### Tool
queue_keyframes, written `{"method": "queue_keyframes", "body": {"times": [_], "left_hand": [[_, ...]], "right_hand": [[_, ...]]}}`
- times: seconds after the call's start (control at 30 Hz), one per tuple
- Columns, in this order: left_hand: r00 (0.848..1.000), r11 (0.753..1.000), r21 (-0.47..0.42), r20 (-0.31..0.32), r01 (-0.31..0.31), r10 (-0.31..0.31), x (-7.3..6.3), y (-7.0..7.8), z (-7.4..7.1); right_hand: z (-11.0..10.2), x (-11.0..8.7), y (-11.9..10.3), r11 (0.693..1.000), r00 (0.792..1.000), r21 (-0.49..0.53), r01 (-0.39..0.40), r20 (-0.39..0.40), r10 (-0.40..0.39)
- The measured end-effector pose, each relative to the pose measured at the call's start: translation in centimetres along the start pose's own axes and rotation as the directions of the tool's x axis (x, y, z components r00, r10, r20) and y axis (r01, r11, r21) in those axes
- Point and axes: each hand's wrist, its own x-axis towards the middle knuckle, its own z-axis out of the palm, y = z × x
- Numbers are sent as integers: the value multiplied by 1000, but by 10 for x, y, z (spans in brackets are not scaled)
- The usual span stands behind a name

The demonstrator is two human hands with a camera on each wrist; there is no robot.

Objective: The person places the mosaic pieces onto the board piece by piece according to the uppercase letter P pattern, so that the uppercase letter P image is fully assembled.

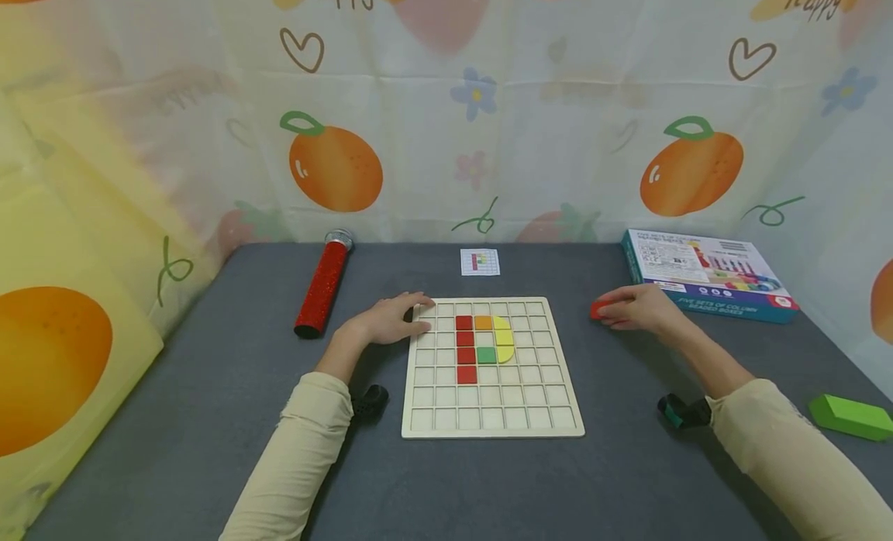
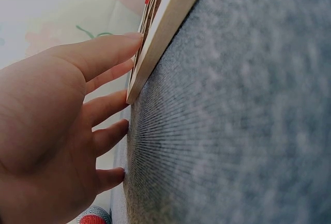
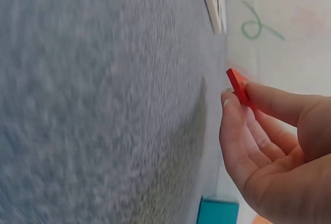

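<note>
A pale wooden grid board (image 1: 439, 421) lies flat on the grey table. On it a column of red square tiles (image 1: 466, 355) stands beside an orange tile (image 1: 483, 322), a green tile (image 1: 486, 356) and yellow tiles with rounded corners (image 1: 504, 338). My left hand (image 1: 380, 320) rests at the board's upper left corner, fingers spread, thumb and fingertips touching its edge; the left wrist view shows this close up. To the right of the board, my right hand (image 1: 642, 307) pinches a red tile (image 3: 238, 87) between thumb and fingers, raised above the table.
A small printed card (image 1: 480, 262) lies behind the board. A red glittery microphone-like tube (image 1: 324, 285) is at the back left. At the back right sits a teal-sided game box (image 1: 711, 273), with a green block (image 1: 851, 417) at the right edge.
</note>
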Motion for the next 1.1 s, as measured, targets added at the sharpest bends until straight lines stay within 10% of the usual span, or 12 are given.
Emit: {"method": "queue_keyframes", "body": {"times": [1.1], "left_hand": [[1000,1000,3,7,10,-10,-2,4,-2]], "right_hand": [[59,-14,-37,987,981,158,6,190,-37]]}}
